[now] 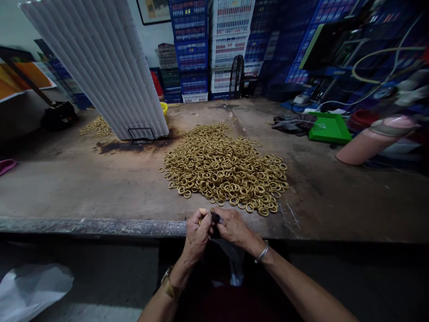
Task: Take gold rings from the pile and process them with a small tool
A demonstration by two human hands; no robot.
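A large heap of brass-coloured rings (224, 165) lies on the wooden table (134, 188). Between the heap and me, at the table's front edge, both my hands are close together. My left hand (197, 232) is closed, with a bit of a brass-coloured ring showing at its fingers. Closed around a small dark tool, my right hand (233, 227) meets the left fingertips. The dark tool (215, 217) is mostly hidden by my fingers, so its kind cannot be made out. A pale cloth or bag (235, 264) hangs below my hands.
A tall white corrugated panel (110, 71) stands at the back left, beside a smaller ring pile (97, 127). To the right are a green tray (328, 127) and a pink cylinder (372, 141). Stacked crates (192, 53) rise behind the table. A white bag (33, 290) lies lower left.
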